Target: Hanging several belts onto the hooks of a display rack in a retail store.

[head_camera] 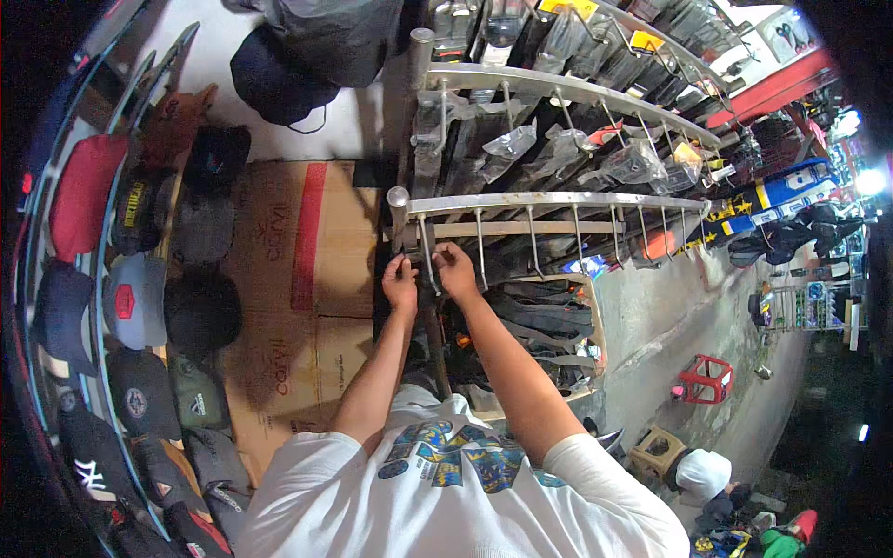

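Observation:
My left hand [400,282] is raised beside the end post of the lowest metal display rail [551,202], its fingertips drawn together. Across from it, my right hand [455,270] has bent fingers close to the rail's first hook [428,254]. A small dark strip [421,240] shows between and just beyond my fingertips. It is too dim to tell exactly what it is or whether either hand grips it. Below the rail, dark strap-like goods [544,314] lie in a pale-edged box [598,328].
Higher metal rails [572,91] carry several plastic-wrapped goods on protruding hooks. To the left are a large cardboard sheet [279,293] and racks of caps [202,307]. A red plastic stool [706,379] stands on the concrete floor at right, with a person in a white cap [704,473] farther down.

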The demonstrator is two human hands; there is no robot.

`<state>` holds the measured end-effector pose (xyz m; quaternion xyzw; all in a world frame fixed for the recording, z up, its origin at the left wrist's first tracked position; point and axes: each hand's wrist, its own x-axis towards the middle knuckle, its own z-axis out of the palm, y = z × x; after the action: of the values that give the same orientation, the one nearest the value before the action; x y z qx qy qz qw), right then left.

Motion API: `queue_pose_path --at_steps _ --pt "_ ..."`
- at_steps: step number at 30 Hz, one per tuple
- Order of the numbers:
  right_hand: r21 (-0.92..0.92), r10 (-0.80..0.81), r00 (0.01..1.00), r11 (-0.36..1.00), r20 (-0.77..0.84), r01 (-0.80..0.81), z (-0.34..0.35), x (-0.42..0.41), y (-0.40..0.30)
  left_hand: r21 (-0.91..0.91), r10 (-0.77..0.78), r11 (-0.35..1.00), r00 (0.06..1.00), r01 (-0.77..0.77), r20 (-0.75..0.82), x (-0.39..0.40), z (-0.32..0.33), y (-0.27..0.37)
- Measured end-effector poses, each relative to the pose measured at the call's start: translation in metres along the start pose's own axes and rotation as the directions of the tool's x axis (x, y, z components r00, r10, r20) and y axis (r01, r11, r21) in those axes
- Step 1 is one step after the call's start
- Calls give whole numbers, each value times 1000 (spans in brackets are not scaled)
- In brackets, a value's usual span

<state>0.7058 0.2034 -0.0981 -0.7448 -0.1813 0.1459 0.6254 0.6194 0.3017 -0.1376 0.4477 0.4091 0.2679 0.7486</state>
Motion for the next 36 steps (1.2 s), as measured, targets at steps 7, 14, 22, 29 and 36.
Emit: queue_pose_path --at_steps 7,14,22,29,36 --pt "100 79 997 992 -1 -78 2 2 10 197 109 972 988 -129 113 13 -17 -12" --pt "-283 55 993 956 -102 -82 -12 -18 14 141 95 982 970 -129 222 4 -42 -2" --pt "-20 226 967 973 -115 -229 -73 -132 -45 351 -226 920 967 171 121 -32 -158 -17" --pt "-28 233 909 966 -345 -258 -142 -213 -59 379 -356 876 930 299 88 -83 -169 4" --pt "-14 173 877 980 -448 -201 -165 -245 -52 443 -97 895 944 -55 314 -87 -113 15"
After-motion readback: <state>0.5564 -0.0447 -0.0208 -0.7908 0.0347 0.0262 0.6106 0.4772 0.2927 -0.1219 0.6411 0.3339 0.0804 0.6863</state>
